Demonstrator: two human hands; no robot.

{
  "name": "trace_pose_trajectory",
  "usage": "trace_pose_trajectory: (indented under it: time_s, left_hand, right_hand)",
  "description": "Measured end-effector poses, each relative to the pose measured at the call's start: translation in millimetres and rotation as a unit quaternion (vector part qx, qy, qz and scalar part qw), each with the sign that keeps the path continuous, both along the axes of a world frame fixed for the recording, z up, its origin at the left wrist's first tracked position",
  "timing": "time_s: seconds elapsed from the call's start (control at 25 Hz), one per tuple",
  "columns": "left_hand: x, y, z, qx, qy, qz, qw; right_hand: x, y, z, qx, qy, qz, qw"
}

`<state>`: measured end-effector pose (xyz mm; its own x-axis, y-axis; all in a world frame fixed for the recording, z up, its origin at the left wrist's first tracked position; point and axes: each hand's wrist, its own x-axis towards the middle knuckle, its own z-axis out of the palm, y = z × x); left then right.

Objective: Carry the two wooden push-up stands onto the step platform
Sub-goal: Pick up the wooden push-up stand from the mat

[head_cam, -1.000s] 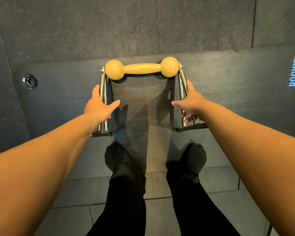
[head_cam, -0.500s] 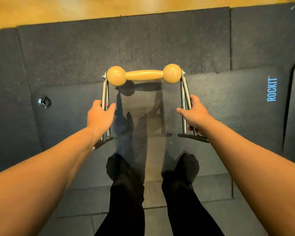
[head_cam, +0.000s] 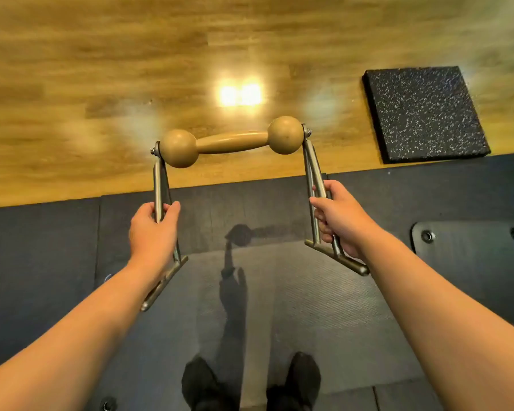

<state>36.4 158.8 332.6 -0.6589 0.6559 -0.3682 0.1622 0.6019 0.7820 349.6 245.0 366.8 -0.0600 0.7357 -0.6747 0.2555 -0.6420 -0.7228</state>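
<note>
**Stand lifted clear of the mat**

Now, nearest the camera, two dark-clad feet (head_cam: 251, 381) are seen planted on the ribbed exercise mat (head_cam: 324, 307), and both forearms are stretched forward over it. Just beyond, the left hand (head_cam: 153, 232) is wrapped round the left metal legs of the push-up stand (head_cam: 232, 142), and the right hand (head_cam: 341, 216) is closed round the right metal legs; both grips are tight on the steel, with nothing loose between the fingers. The stand is held tilted away, its wooden handle farthest out and its foot bars nearest the wrists.

A second ago the stand's feet were resting on the mat while the legs were only being reached for; half a second ago the legs were gripped. It is now raised, its shadow thrown well below it on the mat, and the view has swung forward. The pick-up is therefore judged done and the carry begun.

Farther off, the dark rubber tiles (head_cam: 42, 247) give way to a wooden floor (head_cam: 101, 69), where a speckled black pad (head_cam: 422, 111) lies at the right. No step platform can be identified, and a second stand is not seen.
</note>
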Motion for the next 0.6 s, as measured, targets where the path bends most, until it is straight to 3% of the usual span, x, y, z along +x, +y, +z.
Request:
trace_pose_trajectory:
  time_s: [0.2,0.36,0.6]
  left_hand:
    - [-11.2,58.9,172.2,0.125,-0.089,-0.017,0.988]
    - [-22.4,96.6,324.4,0.249,-0.13,-0.062,0.958]
    - [-26.0,106.7,526.2,0.386,-0.16,-0.141,0.897]
  right_hand:
    - [-2.5,40.1,166.8,0.105,0.054,-0.038,0.992]
    - [-1.9,65.8,311.0,0.216,0.109,-0.037,0.969]
    - [1.1,69.5,509.1,0.359,0.112,-0.02,0.927]
